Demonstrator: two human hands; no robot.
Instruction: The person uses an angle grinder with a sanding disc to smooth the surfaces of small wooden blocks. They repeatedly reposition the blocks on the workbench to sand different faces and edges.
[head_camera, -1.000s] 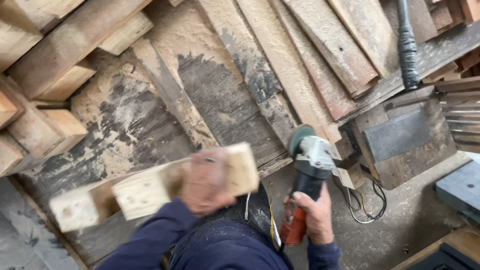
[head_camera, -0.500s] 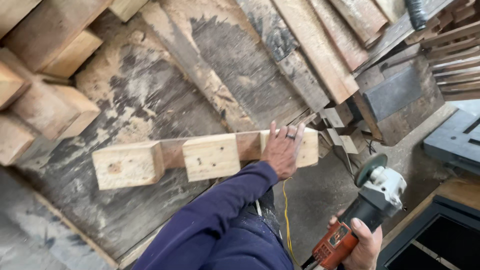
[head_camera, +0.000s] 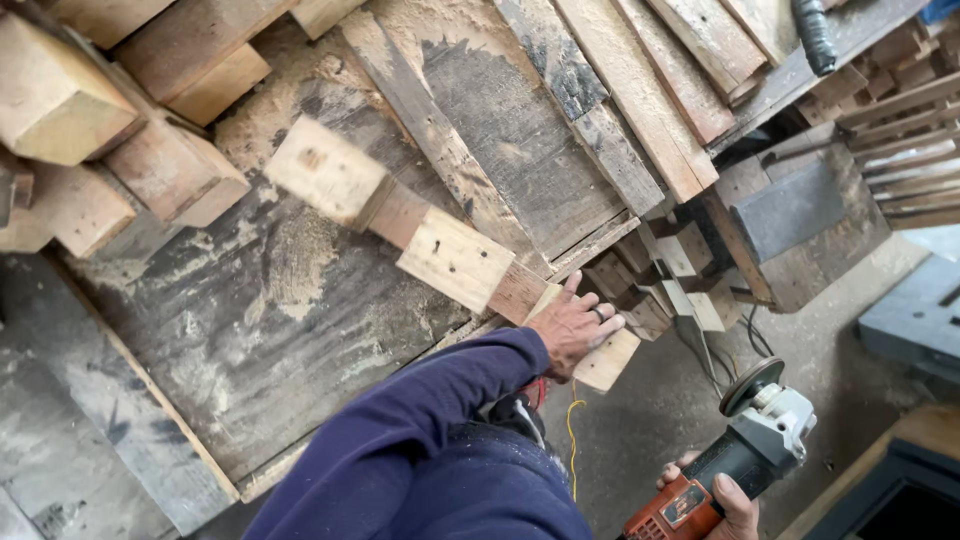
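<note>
My left hand (head_camera: 573, 323) grips the near end of a pallet stringer (head_camera: 440, 255), a brown board with three pale wooden blocks nailed on. It lies slanted over the dusty wooden work surface (head_camera: 260, 330), its far block up left. My right hand (head_camera: 728, 500) holds an orange and grey angle grinder (head_camera: 735, 455) low at the right, disc pointing up and away from the wood. A dark blue sleeve covers my left arm.
Loose wooden blocks (head_camera: 120, 150) pile up at the upper left. Weathered planks (head_camera: 640, 90) lean across the top. Small offcuts (head_camera: 670, 275) and a dark metal-faced block (head_camera: 790, 215) sit right of the bench. The concrete floor (head_camera: 850, 330) carries cables.
The stringer has swung from lying level to slanting, far end up left. My left hand stays on its near end. The grinder stays low at the right, held off the wood.
</note>
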